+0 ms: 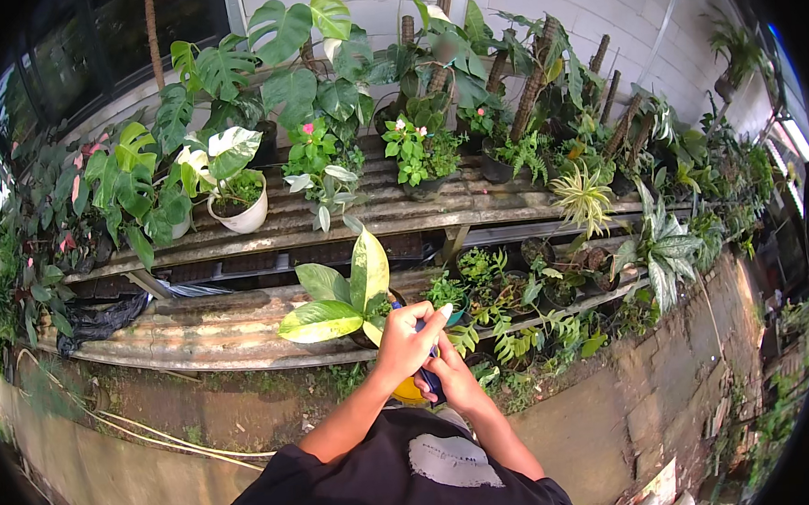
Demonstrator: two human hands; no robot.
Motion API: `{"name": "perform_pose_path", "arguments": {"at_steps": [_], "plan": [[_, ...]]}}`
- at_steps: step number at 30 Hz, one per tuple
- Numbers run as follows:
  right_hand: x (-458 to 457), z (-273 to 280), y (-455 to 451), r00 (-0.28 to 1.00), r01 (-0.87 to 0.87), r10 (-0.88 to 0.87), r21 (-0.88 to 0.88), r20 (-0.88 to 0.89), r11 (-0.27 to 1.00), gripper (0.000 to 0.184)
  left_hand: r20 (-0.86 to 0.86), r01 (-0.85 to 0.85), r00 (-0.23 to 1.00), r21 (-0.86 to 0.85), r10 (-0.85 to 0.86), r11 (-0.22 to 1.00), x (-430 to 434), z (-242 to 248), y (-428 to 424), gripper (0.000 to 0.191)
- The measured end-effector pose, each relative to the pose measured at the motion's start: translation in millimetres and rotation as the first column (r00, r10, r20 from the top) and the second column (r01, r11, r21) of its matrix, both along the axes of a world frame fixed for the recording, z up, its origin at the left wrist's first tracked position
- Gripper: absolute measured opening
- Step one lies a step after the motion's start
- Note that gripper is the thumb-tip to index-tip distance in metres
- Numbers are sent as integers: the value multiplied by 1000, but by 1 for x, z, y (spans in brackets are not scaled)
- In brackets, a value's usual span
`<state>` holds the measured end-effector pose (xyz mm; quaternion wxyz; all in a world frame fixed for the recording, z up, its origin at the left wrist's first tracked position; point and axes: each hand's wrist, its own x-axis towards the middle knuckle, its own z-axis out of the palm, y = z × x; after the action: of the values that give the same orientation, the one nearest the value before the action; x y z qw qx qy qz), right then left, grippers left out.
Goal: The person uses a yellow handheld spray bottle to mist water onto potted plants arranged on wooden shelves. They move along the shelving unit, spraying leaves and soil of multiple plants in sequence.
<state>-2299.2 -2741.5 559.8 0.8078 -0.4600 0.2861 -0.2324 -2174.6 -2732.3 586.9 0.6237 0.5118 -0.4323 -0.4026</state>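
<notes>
Both hands meet just above my shirt front, in the lower middle of the view. My right hand (454,381) is closed around a dark blue handled tool (432,384), whose kind I cannot make out. My left hand (410,339) lies over its upper part with the fingers curled; whether it grips the tool is hidden. Close beyond the hands stands a potted plant with broad yellow-green leaves (361,290), its pot mostly hidden. A yellow rounded object (408,391) shows partly below my wrists.
A corrugated lower shelf (228,326) and an upper shelf (347,218) carry many potted plants, among them a white pot (239,210). A black plastic sheet (103,323) hangs at the left. A pale hose (180,443) lies on the ground.
</notes>
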Motion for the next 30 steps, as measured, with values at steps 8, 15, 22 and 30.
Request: {"name": "perform_pose_path", "arguments": {"at_steps": [8,15,22,30], "plan": [[-12,-7,15,998,20,-20,2,53,1000,56,2,69,998,23,-69,997,-9,-4,9,36],[-6,5,21,996,81,-80,-25,35,996,53,60,25,998,-60,-21,998,-10,4,12,37],[-14,-3,29,982,111,-59,-300,177,948,50,344,0,933,-291,105,957,-23,40,31,37],[-6,3,13,994,-51,83,-383,68,922,54,298,-113,929,-332,218,936,-15,33,39,38]]}}
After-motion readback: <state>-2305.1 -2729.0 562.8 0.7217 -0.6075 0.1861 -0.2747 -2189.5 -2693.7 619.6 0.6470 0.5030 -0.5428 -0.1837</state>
